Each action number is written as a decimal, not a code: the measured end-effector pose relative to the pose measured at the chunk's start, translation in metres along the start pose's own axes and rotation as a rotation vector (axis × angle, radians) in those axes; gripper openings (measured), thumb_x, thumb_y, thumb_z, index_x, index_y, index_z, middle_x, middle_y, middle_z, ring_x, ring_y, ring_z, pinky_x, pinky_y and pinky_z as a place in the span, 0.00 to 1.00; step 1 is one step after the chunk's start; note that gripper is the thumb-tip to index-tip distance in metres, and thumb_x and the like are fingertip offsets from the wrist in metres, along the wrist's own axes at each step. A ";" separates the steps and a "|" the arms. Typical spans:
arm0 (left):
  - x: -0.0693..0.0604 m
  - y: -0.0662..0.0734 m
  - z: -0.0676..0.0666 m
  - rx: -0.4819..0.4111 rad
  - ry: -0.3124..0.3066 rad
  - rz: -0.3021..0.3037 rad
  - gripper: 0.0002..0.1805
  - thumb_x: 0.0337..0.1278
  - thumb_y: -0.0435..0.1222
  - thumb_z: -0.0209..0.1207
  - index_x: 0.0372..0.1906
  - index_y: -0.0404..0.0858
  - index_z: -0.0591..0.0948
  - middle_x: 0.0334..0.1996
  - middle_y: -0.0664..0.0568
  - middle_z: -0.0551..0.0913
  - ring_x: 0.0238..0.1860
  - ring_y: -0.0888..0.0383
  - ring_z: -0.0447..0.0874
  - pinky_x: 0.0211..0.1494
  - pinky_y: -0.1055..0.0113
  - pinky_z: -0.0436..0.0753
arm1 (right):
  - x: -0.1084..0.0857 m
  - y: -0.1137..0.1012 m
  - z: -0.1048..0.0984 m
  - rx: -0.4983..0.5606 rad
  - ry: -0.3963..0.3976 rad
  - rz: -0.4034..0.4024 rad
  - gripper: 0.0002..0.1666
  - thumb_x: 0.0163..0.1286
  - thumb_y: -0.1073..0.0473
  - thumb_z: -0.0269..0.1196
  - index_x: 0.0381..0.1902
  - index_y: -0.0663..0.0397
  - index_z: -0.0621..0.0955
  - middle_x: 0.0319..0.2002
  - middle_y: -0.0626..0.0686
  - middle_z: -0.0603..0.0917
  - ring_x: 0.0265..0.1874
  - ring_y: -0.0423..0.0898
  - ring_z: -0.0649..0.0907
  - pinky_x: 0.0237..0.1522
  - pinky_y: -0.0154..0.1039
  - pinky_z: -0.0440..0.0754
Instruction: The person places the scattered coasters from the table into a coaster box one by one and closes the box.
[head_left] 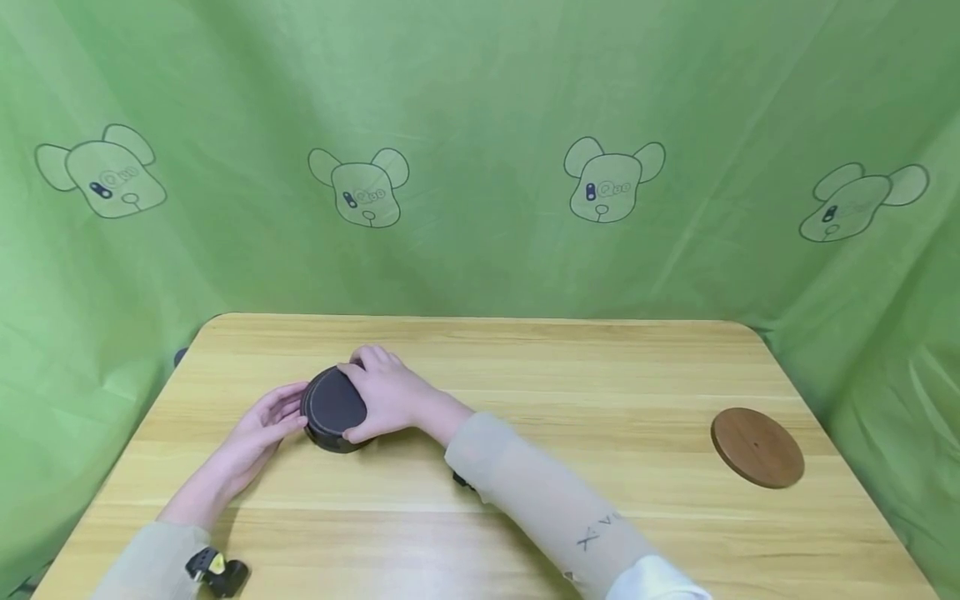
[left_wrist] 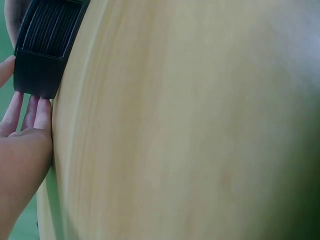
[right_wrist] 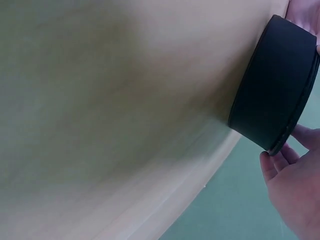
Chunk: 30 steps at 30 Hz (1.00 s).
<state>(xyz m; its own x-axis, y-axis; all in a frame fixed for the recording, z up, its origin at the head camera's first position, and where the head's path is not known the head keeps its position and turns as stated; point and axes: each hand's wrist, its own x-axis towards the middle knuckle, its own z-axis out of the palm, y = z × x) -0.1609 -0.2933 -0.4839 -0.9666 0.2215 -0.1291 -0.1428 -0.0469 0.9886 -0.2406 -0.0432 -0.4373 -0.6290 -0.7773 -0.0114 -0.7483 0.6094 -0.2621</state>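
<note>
A black round coaster holder [head_left: 337, 407] with a stitched top is on the left part of the wooden table. Through a slot in its side, the left wrist view shows a stack of thin black discs [left_wrist: 52, 29]. My right hand [head_left: 393, 398] grips it from above, thumb at the near edge and fingers over the far edge. On its left side, my left hand [head_left: 258, 433] touches the wall with fairly straight fingers and thumb. The right wrist view shows the plain dark wall [right_wrist: 275, 82] of the holder.
A brown wooden disc [head_left: 757, 447] lies near the right edge of the table [head_left: 570, 367]. Green cloth [head_left: 480, 267] printed with bear heads hangs behind and at the sides. A small black camera [head_left: 217, 572] is strapped to the left sleeve.
</note>
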 end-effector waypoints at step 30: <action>0.000 -0.001 -0.002 -0.005 -0.002 0.005 0.29 0.75 0.24 0.55 0.76 0.31 0.64 0.58 0.72 0.81 0.60 0.76 0.79 0.64 0.84 0.79 | -0.003 0.001 0.007 0.042 -0.005 0.001 0.62 0.64 0.28 0.70 0.83 0.57 0.62 0.78 0.54 0.67 0.77 0.49 0.67 0.82 0.43 0.67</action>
<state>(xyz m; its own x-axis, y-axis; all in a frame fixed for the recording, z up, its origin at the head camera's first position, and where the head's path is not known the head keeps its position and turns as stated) -0.1612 -0.2947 -0.4851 -0.9669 0.2231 -0.1236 -0.1387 -0.0533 0.9889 -0.2380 -0.0417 -0.4438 -0.6285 -0.7776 -0.0166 -0.7381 0.6030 -0.3025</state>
